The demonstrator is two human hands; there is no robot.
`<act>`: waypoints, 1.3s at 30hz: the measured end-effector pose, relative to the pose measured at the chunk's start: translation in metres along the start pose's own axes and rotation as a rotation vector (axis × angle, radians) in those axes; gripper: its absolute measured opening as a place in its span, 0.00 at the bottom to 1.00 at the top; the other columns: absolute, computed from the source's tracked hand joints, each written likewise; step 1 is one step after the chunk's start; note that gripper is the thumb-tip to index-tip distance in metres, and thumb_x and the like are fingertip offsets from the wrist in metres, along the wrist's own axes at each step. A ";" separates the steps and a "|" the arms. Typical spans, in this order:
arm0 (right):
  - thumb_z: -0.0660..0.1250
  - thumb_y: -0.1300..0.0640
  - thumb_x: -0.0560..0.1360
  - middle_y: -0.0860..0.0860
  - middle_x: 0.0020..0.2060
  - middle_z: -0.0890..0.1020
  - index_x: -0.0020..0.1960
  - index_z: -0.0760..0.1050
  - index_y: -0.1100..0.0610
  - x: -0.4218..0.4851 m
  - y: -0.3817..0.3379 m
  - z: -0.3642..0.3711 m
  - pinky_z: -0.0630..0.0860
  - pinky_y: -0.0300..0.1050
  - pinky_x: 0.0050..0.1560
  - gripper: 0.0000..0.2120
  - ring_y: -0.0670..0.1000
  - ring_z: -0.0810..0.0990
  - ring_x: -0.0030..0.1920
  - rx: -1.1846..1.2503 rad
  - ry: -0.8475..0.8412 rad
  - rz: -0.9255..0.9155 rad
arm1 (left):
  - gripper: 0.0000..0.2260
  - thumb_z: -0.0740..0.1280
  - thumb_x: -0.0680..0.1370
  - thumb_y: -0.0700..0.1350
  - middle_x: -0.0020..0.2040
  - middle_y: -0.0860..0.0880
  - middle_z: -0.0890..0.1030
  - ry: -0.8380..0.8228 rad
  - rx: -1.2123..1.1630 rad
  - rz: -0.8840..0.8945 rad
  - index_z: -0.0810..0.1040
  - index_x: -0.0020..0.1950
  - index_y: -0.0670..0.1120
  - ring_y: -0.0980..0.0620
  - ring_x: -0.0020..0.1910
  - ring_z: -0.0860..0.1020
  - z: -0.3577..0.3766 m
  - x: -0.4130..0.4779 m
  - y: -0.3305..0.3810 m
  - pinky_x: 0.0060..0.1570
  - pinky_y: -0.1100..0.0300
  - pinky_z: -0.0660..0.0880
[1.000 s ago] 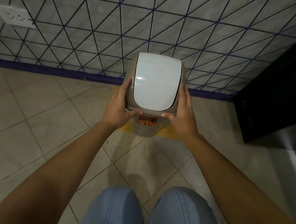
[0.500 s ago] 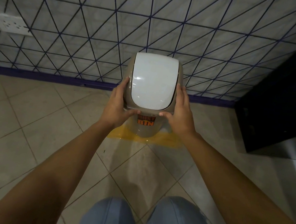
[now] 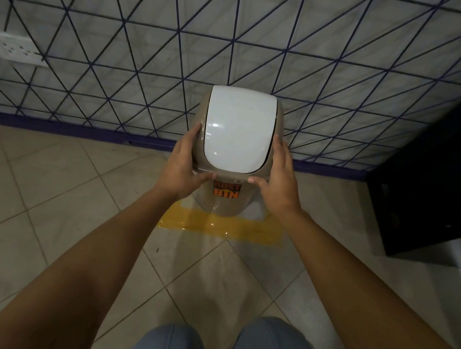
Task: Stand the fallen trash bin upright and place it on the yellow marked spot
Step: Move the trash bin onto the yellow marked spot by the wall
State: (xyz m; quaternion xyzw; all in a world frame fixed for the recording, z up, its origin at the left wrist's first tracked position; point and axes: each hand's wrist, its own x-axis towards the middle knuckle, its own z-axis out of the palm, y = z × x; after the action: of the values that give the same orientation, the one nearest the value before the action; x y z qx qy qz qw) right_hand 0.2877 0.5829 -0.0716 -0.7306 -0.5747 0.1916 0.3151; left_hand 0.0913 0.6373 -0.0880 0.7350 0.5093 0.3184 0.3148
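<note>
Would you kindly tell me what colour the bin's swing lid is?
White, a glossy swing lid on the beige bin, seen in the head view.

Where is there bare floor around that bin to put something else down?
Bare tiles stretch left of the bin, from the purple skirting toward the knees. It is tight on the right, between the yellow marking and the black cabinet, and both hands crowd the lid.

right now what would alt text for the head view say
Two bare hands, the left hand and right hand, hold an upright beige trash bin by its white-lidded top, over a yellow marked spot on the tiled floor beside a patterned wall.
</note>
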 end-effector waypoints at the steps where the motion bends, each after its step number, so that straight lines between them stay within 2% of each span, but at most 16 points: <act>1: 0.74 0.60 0.68 0.54 0.78 0.51 0.77 0.46 0.51 0.001 0.000 0.000 0.61 0.59 0.73 0.48 0.57 0.53 0.77 0.003 0.000 0.003 | 0.47 0.77 0.66 0.44 0.74 0.46 0.60 0.003 0.002 -0.003 0.50 0.76 0.49 0.48 0.73 0.59 0.001 0.001 0.000 0.68 0.49 0.65; 6: 0.75 0.62 0.67 0.53 0.78 0.52 0.77 0.47 0.51 0.008 -0.001 -0.004 0.61 0.58 0.73 0.49 0.56 0.53 0.77 0.050 -0.017 0.030 | 0.48 0.78 0.65 0.45 0.74 0.46 0.60 0.013 0.050 -0.031 0.50 0.76 0.51 0.48 0.72 0.60 0.002 0.006 0.002 0.65 0.55 0.63; 10: 0.76 0.63 0.65 0.53 0.78 0.53 0.77 0.48 0.50 0.021 -0.001 -0.006 0.61 0.58 0.73 0.50 0.55 0.53 0.77 0.085 -0.038 0.039 | 0.48 0.78 0.65 0.45 0.74 0.45 0.61 -0.030 0.076 0.008 0.51 0.76 0.52 0.46 0.72 0.61 -0.006 0.018 -0.001 0.68 0.48 0.66; 17: 0.76 0.63 0.65 0.53 0.78 0.53 0.77 0.48 0.50 0.032 0.004 -0.002 0.59 0.57 0.74 0.50 0.54 0.53 0.77 0.083 -0.020 0.025 | 0.48 0.78 0.64 0.45 0.74 0.46 0.62 -0.046 0.078 0.012 0.52 0.76 0.52 0.45 0.72 0.63 -0.009 0.035 -0.011 0.66 0.42 0.69; 21: 0.76 0.63 0.65 0.52 0.78 0.54 0.77 0.49 0.50 0.033 0.004 -0.001 0.60 0.59 0.73 0.50 0.54 0.53 0.77 0.107 -0.013 0.027 | 0.48 0.78 0.63 0.44 0.74 0.46 0.62 -0.049 0.060 0.008 0.53 0.75 0.51 0.45 0.71 0.64 -0.011 0.035 -0.008 0.65 0.42 0.70; 29: 0.77 0.64 0.64 0.53 0.77 0.54 0.77 0.49 0.52 0.032 0.004 -0.003 0.57 0.57 0.75 0.51 0.53 0.53 0.77 0.139 -0.044 0.037 | 0.49 0.79 0.62 0.43 0.73 0.48 0.65 -0.050 -0.051 -0.046 0.55 0.75 0.53 0.48 0.71 0.64 -0.015 0.036 -0.003 0.66 0.46 0.69; 33: 0.76 0.63 0.66 0.52 0.77 0.57 0.77 0.49 0.53 0.030 0.011 -0.006 0.58 0.56 0.75 0.49 0.52 0.55 0.76 0.144 -0.058 0.084 | 0.48 0.79 0.62 0.43 0.72 0.47 0.65 -0.053 -0.076 -0.148 0.55 0.75 0.53 0.47 0.70 0.66 -0.014 0.036 -0.007 0.65 0.44 0.70; 35: 0.74 0.65 0.67 0.51 0.76 0.60 0.77 0.50 0.52 0.029 0.012 -0.007 0.60 0.56 0.74 0.47 0.52 0.58 0.76 0.198 -0.070 0.118 | 0.45 0.78 0.64 0.43 0.71 0.47 0.67 -0.081 -0.123 -0.203 0.56 0.75 0.51 0.47 0.69 0.67 -0.011 0.034 -0.009 0.64 0.45 0.71; 39: 0.72 0.66 0.69 0.52 0.75 0.62 0.77 0.50 0.52 0.028 0.011 -0.005 0.62 0.55 0.73 0.45 0.52 0.60 0.75 0.238 -0.063 0.156 | 0.40 0.76 0.66 0.41 0.68 0.46 0.71 -0.102 -0.201 -0.258 0.60 0.74 0.47 0.47 0.66 0.71 -0.007 0.035 -0.012 0.58 0.56 0.73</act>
State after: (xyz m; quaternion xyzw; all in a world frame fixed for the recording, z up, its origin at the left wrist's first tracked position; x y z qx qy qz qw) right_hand 0.3063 0.6074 -0.0733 -0.7241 -0.4991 0.3051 0.3654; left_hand 0.0887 0.6749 -0.0881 0.6436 0.5484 0.2867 0.4504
